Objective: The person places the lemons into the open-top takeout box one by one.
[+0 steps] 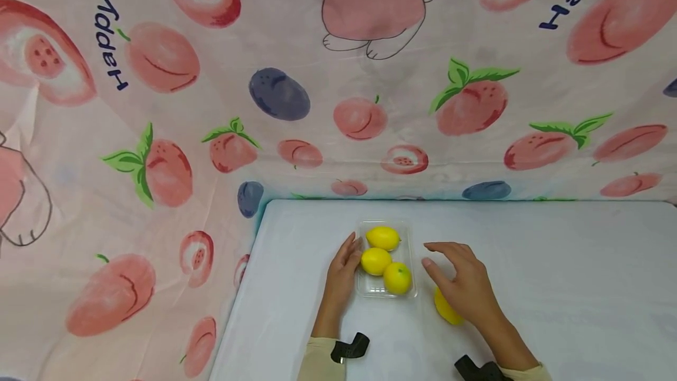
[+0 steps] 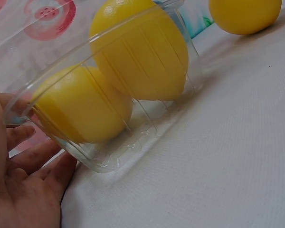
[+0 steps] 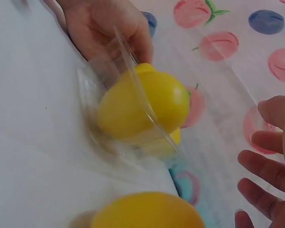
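A clear plastic container (image 1: 375, 290) stands on the white table, holding three yellow lemons, one of them at its far end (image 1: 383, 238). My left hand (image 1: 342, 269) rests against the container's left side, its fingers extended along the wall. In the left wrist view those fingers (image 2: 35, 156) touch the container's end from outside. My right hand (image 1: 468, 281) hovers right of the container, thumb and fingers apart, holding nothing. Beneath it a loose lemon (image 1: 445, 308) lies on the table, partly hidden by the hand. In the right wrist view this lemon (image 3: 149, 211) shows at the bottom edge.
The white tabletop (image 1: 582, 287) extends to both sides of the hands. A fruit-printed cloth (image 1: 328, 75) hangs behind it and along its left edge. Dark straps (image 1: 350, 348) sit on both wrists over beige sleeves (image 1: 322, 360).
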A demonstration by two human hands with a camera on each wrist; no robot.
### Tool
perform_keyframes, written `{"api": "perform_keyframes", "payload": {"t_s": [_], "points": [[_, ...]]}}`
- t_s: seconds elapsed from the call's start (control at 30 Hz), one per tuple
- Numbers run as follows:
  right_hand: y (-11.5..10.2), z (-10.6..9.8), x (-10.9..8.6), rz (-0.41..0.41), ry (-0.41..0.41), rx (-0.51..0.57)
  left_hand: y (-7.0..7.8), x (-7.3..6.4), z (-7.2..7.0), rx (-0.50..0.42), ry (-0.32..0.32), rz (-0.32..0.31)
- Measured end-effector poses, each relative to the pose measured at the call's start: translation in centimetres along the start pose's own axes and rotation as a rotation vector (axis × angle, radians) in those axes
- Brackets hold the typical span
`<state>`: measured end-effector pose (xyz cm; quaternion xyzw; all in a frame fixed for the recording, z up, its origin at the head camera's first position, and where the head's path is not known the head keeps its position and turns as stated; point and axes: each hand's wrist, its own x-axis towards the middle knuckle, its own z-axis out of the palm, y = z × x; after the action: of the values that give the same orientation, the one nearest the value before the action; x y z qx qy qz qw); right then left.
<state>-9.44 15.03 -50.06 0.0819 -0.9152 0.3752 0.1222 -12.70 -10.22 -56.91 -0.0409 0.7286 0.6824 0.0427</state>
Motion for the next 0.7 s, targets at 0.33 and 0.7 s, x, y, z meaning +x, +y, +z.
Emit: {"api": "perform_keyframes", "payload": {"t_s": [0.33, 0.7], "points": [[1.7, -2.4, -0.9, 0.066, -0.048, -0.022, -0.3, 0.2, 0.0, 0.014, 0.005, 0.003], [3.6, -3.1, -2.0, 0.087, -0.137, -0.034, -0.4, 0.2, 0.1, 0.005, 0.000, 0.009]]}}
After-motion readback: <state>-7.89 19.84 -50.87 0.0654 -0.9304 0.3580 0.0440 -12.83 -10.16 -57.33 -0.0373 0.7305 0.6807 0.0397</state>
